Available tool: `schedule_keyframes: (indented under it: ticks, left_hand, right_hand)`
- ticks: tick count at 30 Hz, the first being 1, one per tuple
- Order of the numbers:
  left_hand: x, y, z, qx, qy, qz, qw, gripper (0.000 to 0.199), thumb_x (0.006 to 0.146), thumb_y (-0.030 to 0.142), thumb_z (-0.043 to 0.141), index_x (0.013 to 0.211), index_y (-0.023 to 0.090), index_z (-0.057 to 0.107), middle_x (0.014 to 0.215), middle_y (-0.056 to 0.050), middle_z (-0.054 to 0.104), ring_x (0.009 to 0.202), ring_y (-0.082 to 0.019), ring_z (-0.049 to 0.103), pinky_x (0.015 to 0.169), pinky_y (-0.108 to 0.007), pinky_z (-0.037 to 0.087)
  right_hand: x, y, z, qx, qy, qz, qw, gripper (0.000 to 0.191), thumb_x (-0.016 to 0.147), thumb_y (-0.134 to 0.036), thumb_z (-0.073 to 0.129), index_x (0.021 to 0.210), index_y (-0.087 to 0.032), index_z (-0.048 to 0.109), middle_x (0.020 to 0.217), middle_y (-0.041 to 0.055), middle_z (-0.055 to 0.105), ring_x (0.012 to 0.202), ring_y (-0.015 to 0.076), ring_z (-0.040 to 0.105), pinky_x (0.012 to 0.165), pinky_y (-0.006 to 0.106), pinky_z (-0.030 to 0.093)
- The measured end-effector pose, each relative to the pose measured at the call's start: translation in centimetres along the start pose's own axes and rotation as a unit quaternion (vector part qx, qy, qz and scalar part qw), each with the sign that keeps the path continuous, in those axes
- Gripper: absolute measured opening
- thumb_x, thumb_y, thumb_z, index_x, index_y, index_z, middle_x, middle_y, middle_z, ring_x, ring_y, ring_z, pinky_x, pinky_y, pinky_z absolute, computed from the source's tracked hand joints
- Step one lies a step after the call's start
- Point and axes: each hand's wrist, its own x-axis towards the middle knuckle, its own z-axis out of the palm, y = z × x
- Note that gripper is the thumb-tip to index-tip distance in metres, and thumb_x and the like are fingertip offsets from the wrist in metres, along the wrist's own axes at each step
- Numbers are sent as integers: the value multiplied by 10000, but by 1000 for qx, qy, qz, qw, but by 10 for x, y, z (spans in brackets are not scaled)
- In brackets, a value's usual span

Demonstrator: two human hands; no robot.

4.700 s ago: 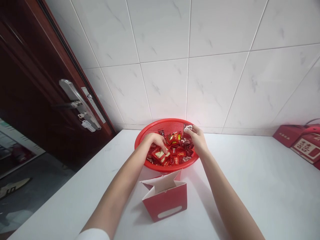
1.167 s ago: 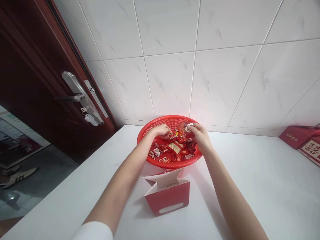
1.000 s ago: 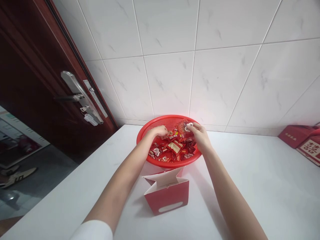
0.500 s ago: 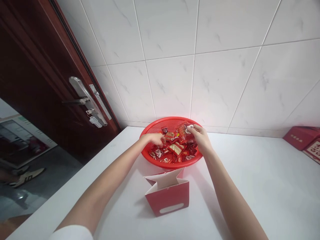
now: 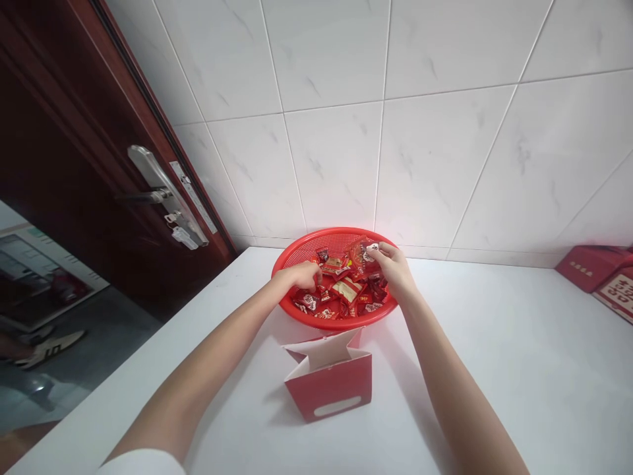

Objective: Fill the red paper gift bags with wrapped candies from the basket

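A red plastic basket (image 5: pixel 341 323) holds several small snack packets in red and cream wrappers, such as a cream-and-red packet (image 5: pixel 348 289). My right hand (image 5: pixel 393 267) pinches a red snack packet (image 5: pixel 362 256) by its edge, over the basket's right side. Inside the left part of the basket, my left hand (image 5: pixel 304 275) reaches down with curled fingers among the packets; what its fingertips hold, if anything, is hidden. In front of the basket stands a red paper box (image 5: pixel 329 388), its top open and its white inside showing.
The white table (image 5: pixel 494 369) backs onto a tiled wall (image 5: pixel 336 171). Another red box (image 5: pixel 593 270) with printed characters sits at the far right. On the left is a dark wooden door (image 5: pixel 163 264) with keys in its lock. A shoe (image 5: pixel 52 348) shows on the floor.
My view has shifted slightly. My left fingers have moved a little among the packets. The right hand keeps hold of the same red packet in nearly the same place.
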Motion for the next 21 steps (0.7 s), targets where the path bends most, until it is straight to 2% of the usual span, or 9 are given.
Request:
schedule_keyframes:
  ticks: [3, 6, 10, 14, 16, 18, 20, 21]
  left_hand:
    - [1, -2, 1, 3, 3, -2, 1000, 425, 678, 350, 767, 1080, 211, 771, 1023, -71, 770, 908, -249, 707, 691, -263, 507]
    - [1, -3, 2, -4, -51, -15, 999, 499, 544, 444, 855, 978, 216, 757, 944, -52, 772, 844, -248, 701, 653, -265, 506]
    - [-1, -3, 3, -56, -83, -11, 995, 598, 369, 390, 924, 908, 221, 728, 759, -26, 738, 727, -248, 681, 586, -273, 484]
    - [-1, -5, 5, -94, -96, -26, 991, 631, 328, 344, 933, 911, 223, 723, 684, -12, 707, 667, -248, 662, 579, -290, 483]
    - [-2, -8, 3, -109, -66, -17, 992, 560, 347, 340, 923, 858, 218, 729, 734, -18, 721, 712, -243, 668, 613, -283, 485]
    - [-6, -9, 0, -156, -17, 25, 987, 441, 432, 391, 895, 796, 204, 733, 772, -20, 723, 766, -228, 663, 656, -271, 479]
    - [-13, -7, -3, -252, 48, 82, 963, 388, 583, 505, 817, 791, 187, 736, 762, -15, 700, 765, -200, 636, 664, -265, 461]
    - [-17, -3, -4, -308, 91, 105, 941, 405, 655, 556, 763, 802, 179, 732, 749, -12, 680, 750, -187, 616, 658, -265, 451]
  right_hand:
    - [0, 1, 0, -4, -5, 0, 1000, 306, 643, -473, 766, 719, -215, 620, 701, 7, 663, 652, 187, 627, 519, 279, 513]
    - [0, 2, 0, 1, -11, -3, 1000, 300, 648, -465, 762, 732, -210, 628, 731, 19, 687, 681, 195, 645, 535, 278, 519]
    - [0, 1, 0, 2, -10, 1, 1000, 292, 650, -459, 765, 720, -214, 624, 708, 12, 677, 648, 185, 626, 521, 280, 519]
    - [-1, -1, 0, 2, -8, -2, 1000, 295, 646, -458, 771, 686, -220, 603, 681, 0, 655, 640, 177, 618, 528, 279, 524]
    - [-2, -1, 0, 3, -10, -5, 1000, 310, 639, -464, 781, 676, -218, 596, 679, 1, 655, 653, 179, 626, 538, 274, 526]
    - [-2, -2, 0, 7, -12, 2, 1000, 327, 624, -472, 795, 674, -218, 595, 683, 2, 658, 654, 182, 633, 522, 269, 519]
    - [-2, -4, 0, 19, -16, 15, 1000, 336, 609, -477, 805, 673, -218, 601, 680, 0, 658, 639, 183, 633, 495, 267, 509]
    - [-3, -5, 0, 29, -20, 20, 999, 334, 602, -474, 809, 673, -217, 608, 678, 0, 659, 633, 183, 633, 491, 269, 510]
